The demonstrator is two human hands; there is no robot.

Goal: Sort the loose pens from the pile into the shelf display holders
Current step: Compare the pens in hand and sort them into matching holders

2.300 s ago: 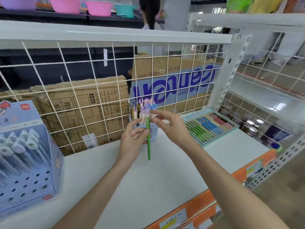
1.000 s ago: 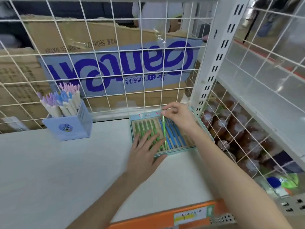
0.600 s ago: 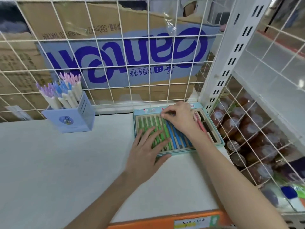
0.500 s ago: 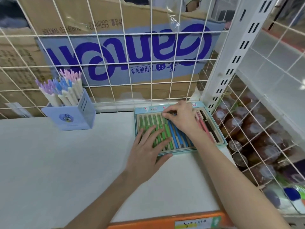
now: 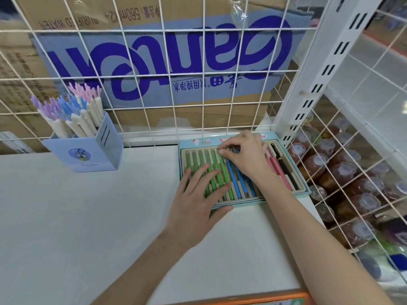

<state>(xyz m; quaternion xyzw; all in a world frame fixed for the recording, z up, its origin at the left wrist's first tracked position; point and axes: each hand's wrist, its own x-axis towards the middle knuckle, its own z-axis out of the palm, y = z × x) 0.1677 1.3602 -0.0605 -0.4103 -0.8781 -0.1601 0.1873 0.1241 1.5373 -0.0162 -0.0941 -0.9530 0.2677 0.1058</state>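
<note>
Green pen (image 5: pixel 223 170) now down in tray (image 5: pixel 305 183); right hand (image 5: pixel 244 157) probably still pinching its far end, left hand (image 5: pixel 198 194) spread flat.

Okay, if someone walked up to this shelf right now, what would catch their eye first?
Probably the two hands over the flat pen tray at the back right of the white shelf: the left hand lies flat on the green pens, while the right hand pinches at a pen's top end. Next, the blue holder of pastel-topped pens at the back left.
</note>
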